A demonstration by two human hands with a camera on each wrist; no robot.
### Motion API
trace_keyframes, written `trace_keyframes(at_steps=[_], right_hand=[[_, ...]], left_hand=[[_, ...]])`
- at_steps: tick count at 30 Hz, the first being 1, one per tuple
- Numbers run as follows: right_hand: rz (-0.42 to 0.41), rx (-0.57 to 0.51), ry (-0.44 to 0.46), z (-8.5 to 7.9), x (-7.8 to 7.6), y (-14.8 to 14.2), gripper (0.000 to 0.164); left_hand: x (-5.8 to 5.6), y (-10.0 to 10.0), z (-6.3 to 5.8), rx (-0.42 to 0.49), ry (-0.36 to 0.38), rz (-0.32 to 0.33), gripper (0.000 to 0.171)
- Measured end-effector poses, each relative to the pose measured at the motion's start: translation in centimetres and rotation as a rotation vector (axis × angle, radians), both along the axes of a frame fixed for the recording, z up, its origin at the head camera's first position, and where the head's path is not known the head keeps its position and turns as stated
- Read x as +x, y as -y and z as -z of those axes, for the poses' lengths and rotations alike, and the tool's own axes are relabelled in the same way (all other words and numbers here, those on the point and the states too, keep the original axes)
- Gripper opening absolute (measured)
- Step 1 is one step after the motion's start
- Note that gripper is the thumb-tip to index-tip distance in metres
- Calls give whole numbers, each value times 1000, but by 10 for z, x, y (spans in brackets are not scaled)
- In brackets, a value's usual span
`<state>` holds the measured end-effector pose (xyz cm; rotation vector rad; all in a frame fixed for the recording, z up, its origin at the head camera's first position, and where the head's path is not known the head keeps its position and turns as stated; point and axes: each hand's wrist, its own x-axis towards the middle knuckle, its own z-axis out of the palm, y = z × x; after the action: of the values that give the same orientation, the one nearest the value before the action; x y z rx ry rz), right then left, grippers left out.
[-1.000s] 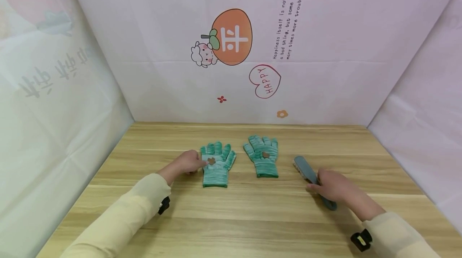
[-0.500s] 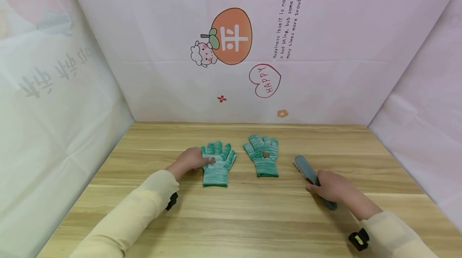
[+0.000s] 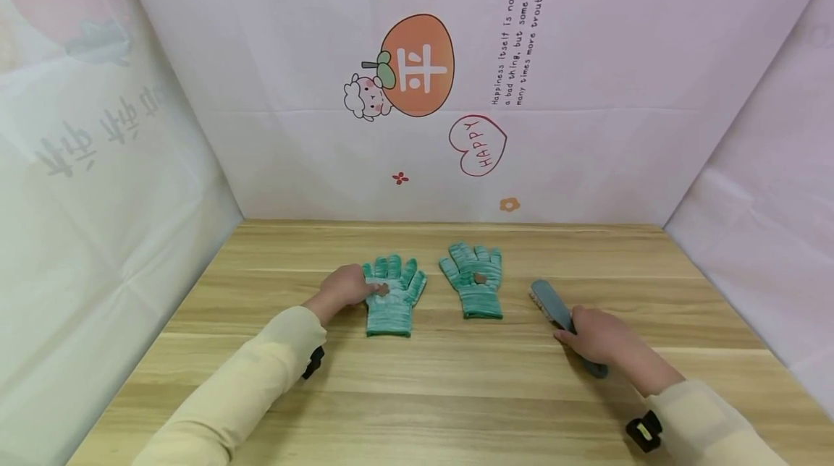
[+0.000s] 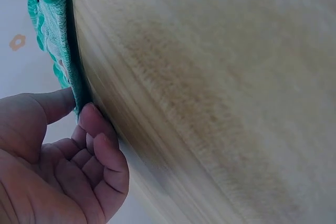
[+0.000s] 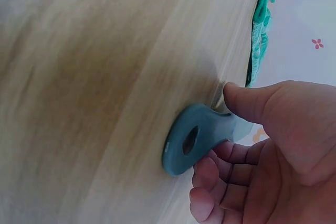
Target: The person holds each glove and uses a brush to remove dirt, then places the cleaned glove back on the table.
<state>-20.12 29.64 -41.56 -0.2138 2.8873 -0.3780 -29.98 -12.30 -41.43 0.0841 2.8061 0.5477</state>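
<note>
Just now, head view: moved the left grip (image 3: 344,286) farther onto the left glove (image 3: 391,318), on the bench (image 3: 449,394) just rightward; apparently steadied it. Lay with glove fingers pointing away, cuff nearest. Held the brush (image 3: 551,304) in the right grip (image 3: 596,336), long axis slanting, bristled head beyond it toward far left. Left wrist view: pinched the glove's edge. Right wrist view: curled around the handle (image 5: 209,123).

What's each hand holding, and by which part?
Left hand: left glove, pinched at its left edge. Right hand: brush, held by its handle.
</note>
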Motion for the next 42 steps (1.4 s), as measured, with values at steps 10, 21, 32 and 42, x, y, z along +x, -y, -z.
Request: trace_keyframes(at_steps=[10, 21, 32, 42], right_hand=[[-5, 14, -4, 0, 0, 3, 37], [-3, 44, -16, 1, 0, 3, 43], [4, 20, -34, 3, 2, 1, 39], [3, -28, -37, 3, 4, 0, 30]], left_hand=[[-2, 4, 4, 27, -29, 34, 49], [-1, 10, 14, 255, -125, 16, 46], [1, 11, 15, 396, -173, -34, 40], [3, 3, 15, 597, -42, -196, 23]])
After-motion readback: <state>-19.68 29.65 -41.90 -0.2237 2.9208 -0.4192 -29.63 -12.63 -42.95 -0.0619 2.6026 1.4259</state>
